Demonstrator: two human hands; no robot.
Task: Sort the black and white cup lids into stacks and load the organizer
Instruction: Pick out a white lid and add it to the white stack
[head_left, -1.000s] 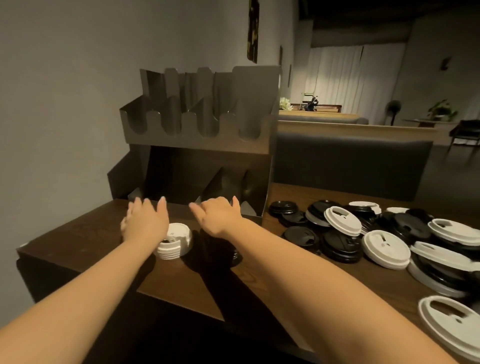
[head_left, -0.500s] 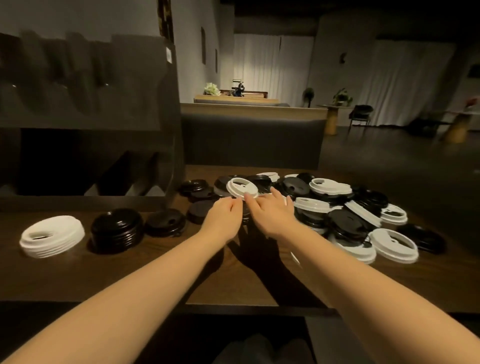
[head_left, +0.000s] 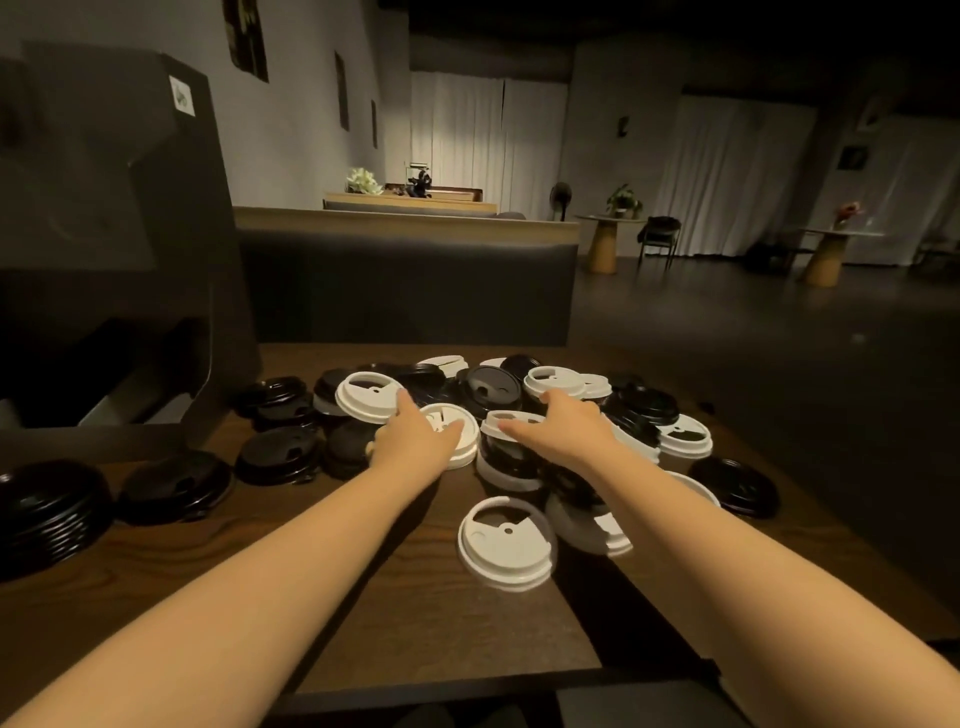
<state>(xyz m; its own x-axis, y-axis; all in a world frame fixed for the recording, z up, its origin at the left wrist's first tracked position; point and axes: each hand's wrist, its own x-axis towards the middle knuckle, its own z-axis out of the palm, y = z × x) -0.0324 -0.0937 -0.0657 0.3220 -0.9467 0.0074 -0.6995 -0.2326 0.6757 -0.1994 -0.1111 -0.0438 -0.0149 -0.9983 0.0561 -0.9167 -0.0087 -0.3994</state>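
I've got the dark wooden table (head_left: 415, 613) filling the lower frame, and the dark organizer (head_left: 119, 249) looming at the left edge, its open lower compartments in shadow. Centre frame, there's the big jumble of black and white cup lids (head_left: 498, 405) piled on the table, overlapping every which way.

Far left, low down, a stack of black lids (head_left: 47, 514) sits on the table, with a single black lid (head_left: 176, 486) just beside it and another black lid (head_left: 278, 454) further right.

My left hand (head_left: 415, 441) is down on a white lid (head_left: 457, 431) at the near edge of the pile, fingers straight and loosely spread, thumb lying across the lid's top. My right hand (head_left: 563, 426) rests flat on another white lid (head_left: 511, 423) that caps a short mixed stack, fingers extended and reaching over it; I can't tell whether the far fingertips curl over anything.

Nearer me, lower centre, one white lid with a cut-out opening (head_left: 506, 543) lies apart from the pile, touching a tilted white lid (head_left: 592, 530) at its right.
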